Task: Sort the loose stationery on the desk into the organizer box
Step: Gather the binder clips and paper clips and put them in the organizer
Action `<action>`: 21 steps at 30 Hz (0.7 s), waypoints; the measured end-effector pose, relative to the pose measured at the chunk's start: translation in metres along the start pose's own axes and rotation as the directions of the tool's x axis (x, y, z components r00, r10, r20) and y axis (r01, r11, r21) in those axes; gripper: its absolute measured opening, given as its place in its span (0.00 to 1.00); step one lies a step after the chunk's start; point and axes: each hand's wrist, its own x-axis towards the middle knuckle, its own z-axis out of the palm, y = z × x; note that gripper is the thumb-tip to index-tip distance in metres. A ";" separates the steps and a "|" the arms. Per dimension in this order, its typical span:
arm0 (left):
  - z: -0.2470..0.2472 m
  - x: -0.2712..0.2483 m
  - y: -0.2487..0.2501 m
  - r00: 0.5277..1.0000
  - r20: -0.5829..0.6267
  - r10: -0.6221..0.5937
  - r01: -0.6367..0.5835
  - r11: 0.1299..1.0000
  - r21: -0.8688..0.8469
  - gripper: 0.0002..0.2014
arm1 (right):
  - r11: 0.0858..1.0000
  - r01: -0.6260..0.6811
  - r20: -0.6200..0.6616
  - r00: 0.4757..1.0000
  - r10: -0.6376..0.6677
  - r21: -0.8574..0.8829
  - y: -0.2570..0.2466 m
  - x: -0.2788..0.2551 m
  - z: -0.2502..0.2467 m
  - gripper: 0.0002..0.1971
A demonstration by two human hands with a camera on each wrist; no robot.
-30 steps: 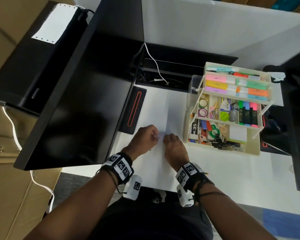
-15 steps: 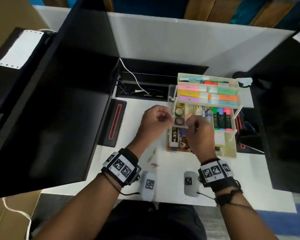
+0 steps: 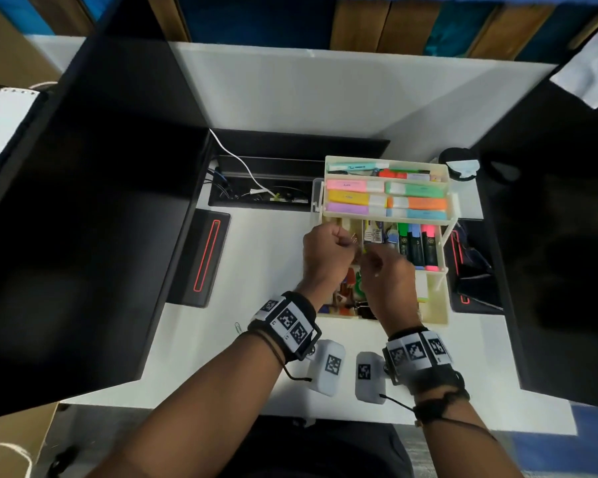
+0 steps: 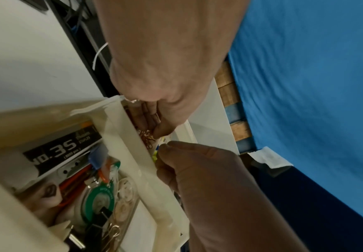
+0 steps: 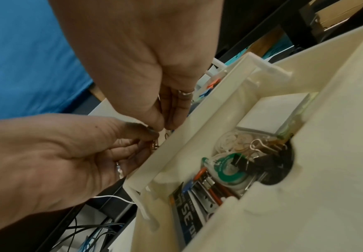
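Copper-coloured paper clips sit pinched in the curled left hand over the organizer box middle tray's left end; right hand pinches beside, contents indiscernible.

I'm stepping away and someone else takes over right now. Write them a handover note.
Left hand: pinches a bunch of copper paper clips over the middle tray of the organizer box.
Right hand: fingertips pinched beside the clips; what they hold is not clear.
Done: highlighters fill the top tray, markers the middle one; stapler, tape and binder clips lie in the bottom.
Left: drop these clips into a compartment, then fetch the green paper clip lying on the desk by the left wrist.
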 end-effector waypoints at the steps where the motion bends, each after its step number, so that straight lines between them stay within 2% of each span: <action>1: 0.002 0.000 -0.001 1.000 -0.012 0.013 -0.012 0.999 0.037 0.14 | 1.000 0.003 -0.009 1.000 -0.003 -0.005 0.001 -0.003 -0.003 0.06; 4: 0.003 0.002 -0.005 0.998 -0.017 0.052 -0.051 0.994 0.095 0.12 | 1.000 0.018 0.005 1.000 -0.018 -0.008 0.004 -0.011 -0.010 0.06; 7: -0.002 0.000 -0.002 0.997 0.020 0.078 -0.079 0.994 0.077 0.11 | 0.999 0.042 -0.003 0.999 -0.042 -0.021 0.004 -0.013 -0.011 0.06; 9: -0.015 -0.003 0.002 0.993 0.047 0.112 -0.115 0.991 0.064 0.12 | 0.998 0.049 -0.033 0.998 -0.050 -0.029 -0.002 -0.016 -0.012 0.06; 11: -0.038 -0.008 -0.001 0.981 0.089 0.171 -0.176 0.983 0.052 0.10 | 0.999 0.051 -0.051 0.997 -0.052 -0.013 -0.012 -0.021 -0.012 0.06; 13: -0.070 -0.014 -0.018 0.967 0.145 0.209 -0.218 0.975 0.049 0.05 | 0.998 0.063 0.016 0.998 -0.063 0.010 -0.023 -0.033 -0.006 0.07; 14: -0.088 -0.017 -0.034 0.965 0.164 0.202 -0.217 0.973 0.075 0.04 | 0.996 0.092 0.095 0.991 -0.093 0.013 -0.029 -0.042 -0.001 0.07; 16: -0.125 -0.025 -0.082 0.977 0.174 0.120 -0.159 0.960 0.229 0.04 | 0.991 0.133 0.336 0.932 -0.134 0.025 -0.036 -0.068 0.018 0.06; 18: -0.157 -0.039 -0.139 0.979 0.198 -0.044 -0.039 0.917 0.397 0.07 | 0.996 0.081 0.583 0.811 -0.049 -0.030 -0.033 -0.102 0.040 0.10; 20: -0.180 -0.060 -0.183 0.949 0.240 -0.204 0.077 0.889 0.451 0.16 | 0.987 0.008 0.704 0.701 0.111 -0.163 -0.021 -0.132 0.064 0.17; 21: -0.187 -0.071 -0.199 0.934 0.261 -0.242 0.098 0.879 0.466 0.19 | 0.978 -0.025 0.722 0.671 0.170 -0.207 -0.014 -0.143 0.075 0.20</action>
